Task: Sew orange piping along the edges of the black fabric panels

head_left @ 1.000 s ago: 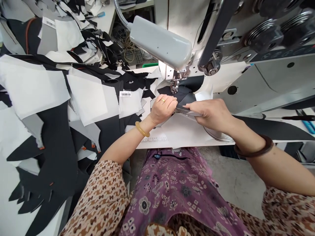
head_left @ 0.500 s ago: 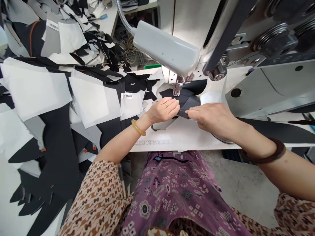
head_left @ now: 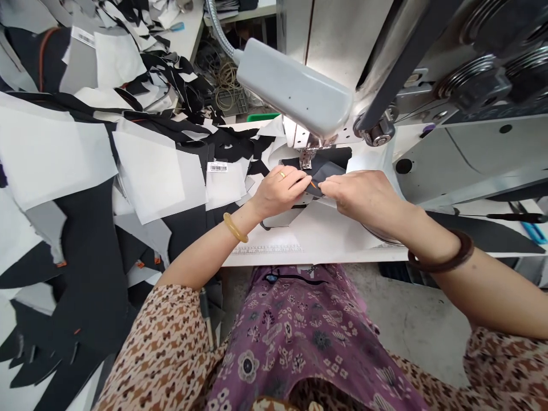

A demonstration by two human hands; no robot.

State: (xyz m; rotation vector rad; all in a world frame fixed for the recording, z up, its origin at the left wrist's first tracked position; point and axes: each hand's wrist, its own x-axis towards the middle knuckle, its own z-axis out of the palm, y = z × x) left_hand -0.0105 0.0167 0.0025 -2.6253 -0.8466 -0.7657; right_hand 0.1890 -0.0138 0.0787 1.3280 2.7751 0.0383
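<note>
A black fabric piece [head_left: 326,169] lies on the white sewing table just in front of the presser foot [head_left: 305,160] of a grey sewing machine [head_left: 449,103]. My left hand [head_left: 280,190], with a ring and a yellow bangle, pinches the near left edge of the piece with its fingers closed. My right hand [head_left: 363,196], a dark bangle on its wrist, pinches the near right edge, fingers together. The two hands almost touch. A small orange mark shows on the fabric between the fingertips.
A grey lamp head [head_left: 295,88] on a flexible neck hangs over the needle area. A large pile of black and white cut pieces [head_left: 107,165] covers the table to the left. A barcode label [head_left: 217,166] lies on one. Blue-handled scissors [head_left: 531,228] lie at right.
Both hands have slid the black fabric piece a little toward the presser foot and drawn closer together. The view has shifted slightly.
</note>
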